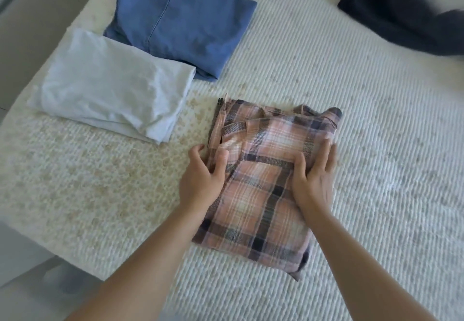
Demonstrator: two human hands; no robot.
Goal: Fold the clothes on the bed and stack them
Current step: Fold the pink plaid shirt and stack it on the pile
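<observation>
A folded pink and navy plaid garment (261, 195) lies on the white ribbed bed cover (376, 145), in the middle of the view. My left hand (203, 177) grips its left edge, thumb on top and fingers curled at the side. My right hand (313, 177) holds its right edge, thumb pressed on the cloth and fingers wrapped along the side. A folded pale blue shirt (110, 87) lies to the left. Behind it sits a folded blue denim garment (180, 19).
A dark navy, unfolded garment (406, 9) lies at the bed's far right corner. The bed's left edge runs diagonally at the left, with grey floor (27, 270) below it. Open bed cover stretches to the right of the plaid piece.
</observation>
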